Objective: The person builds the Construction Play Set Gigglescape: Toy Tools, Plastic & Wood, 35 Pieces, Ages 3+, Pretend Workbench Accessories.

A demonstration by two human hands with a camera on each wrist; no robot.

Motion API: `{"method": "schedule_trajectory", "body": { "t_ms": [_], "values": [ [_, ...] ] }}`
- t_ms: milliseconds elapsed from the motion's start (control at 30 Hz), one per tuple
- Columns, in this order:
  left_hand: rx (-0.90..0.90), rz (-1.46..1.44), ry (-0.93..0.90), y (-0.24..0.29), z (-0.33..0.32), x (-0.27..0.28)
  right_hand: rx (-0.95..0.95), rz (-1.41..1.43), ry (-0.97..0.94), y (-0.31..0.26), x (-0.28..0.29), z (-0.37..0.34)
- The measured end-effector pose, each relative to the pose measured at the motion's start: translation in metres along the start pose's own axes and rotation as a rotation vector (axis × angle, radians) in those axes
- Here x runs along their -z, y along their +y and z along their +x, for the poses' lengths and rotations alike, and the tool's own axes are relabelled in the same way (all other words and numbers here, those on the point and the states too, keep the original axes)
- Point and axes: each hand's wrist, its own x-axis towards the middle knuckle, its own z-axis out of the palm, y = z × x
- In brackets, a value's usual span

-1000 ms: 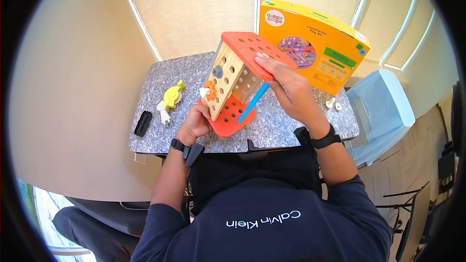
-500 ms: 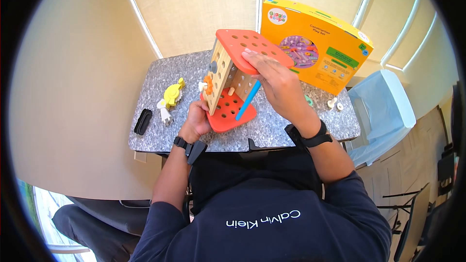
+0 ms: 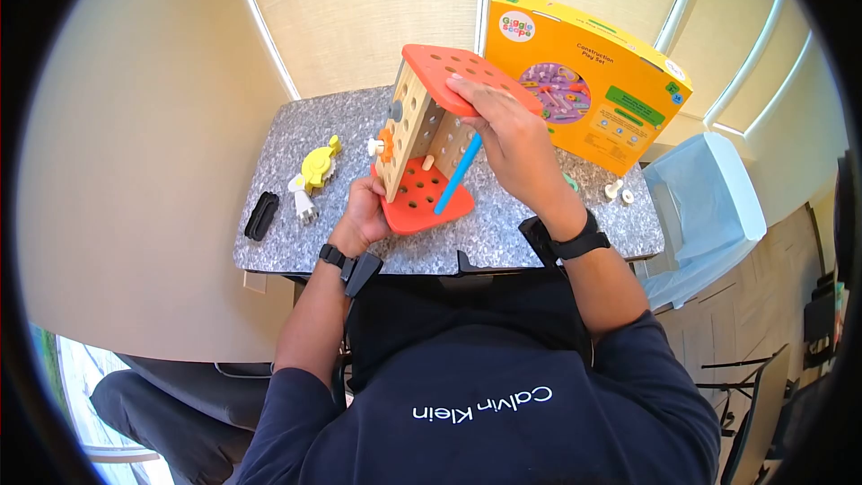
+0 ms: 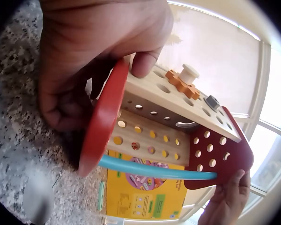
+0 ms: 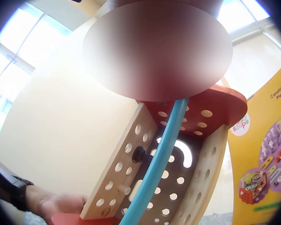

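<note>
Left hand (image 4: 100, 35) grips frame (image 4: 145, 87) — dark knob (image 5: 140, 154) inside, right wrist only.

Wooden toy frame (image 3: 410, 132), red-ended and dotted with holes, tilts over the desk (image 3: 292, 139), blue bar (image 3: 459, 174) spanning its open side.

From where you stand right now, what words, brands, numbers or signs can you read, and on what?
"Giggle Scape": round white logo on the orange cardboard box.
"Construction Play Set": front of the same box.
"Calvin Klein", upside down in the head view: dark cloth T-shirt.
Too small to read: the box's green label, corner badges and fine print.
</note>
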Motion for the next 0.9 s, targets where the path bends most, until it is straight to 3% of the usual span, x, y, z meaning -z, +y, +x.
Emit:
{"method": "schedule_trajectory", "body": {
  "t_ms": [300,400,467,500,567,600,667,700,767,900],
  "values": [
    [0.004,-0.023,-0.028,-0.001,0.003,0.005,-0.011,0.005,0.0,0.007,-0.006,0.006],
    [-0.078,0.145,0.083,-0.002,-0.001,0.003,-0.014,-0.011,-0.005,0.009,-0.008,0.008],
    [-0.371,0.696,0.575,-0.007,-0.019,-0.028,-0.022,-0.02,-0.003,0.009,-0.007,0.009],
    [-0.369,0.702,0.573,-0.003,-0.013,-0.017,-0.025,-0.022,0.002,0.009,-0.007,0.009],
    [-0.982,1.458,0.409,0.008,0.003,0.002,-0.006,-0.022,-0.022,0.01,-0.009,0.009],
    [-0.98,1.458,0.41,0.011,0.007,0.003,-0.007,-0.02,-0.023,0.009,-0.01,0.009],
    [-1.129,1.829,0.453,0.015,-0.001,-0.025,0.029,-0.033,-0.043,0.003,-0.012,0.008],
    [-1.125,1.829,0.451,0.018,-0.004,-0.035,0.025,-0.034,-0.045,0.0,-0.012,0.008],
    [-0.863,1.495,0.376,0.022,-0.004,-0.05,0.017,-0.005,-0.05,-0.006,-0.009,0.007],
    [-0.943,1.485,0.323,0.023,0.006,-0.042,0.003,0.08,-0.044,0.004,0.003,-0.003]
  ]
}}
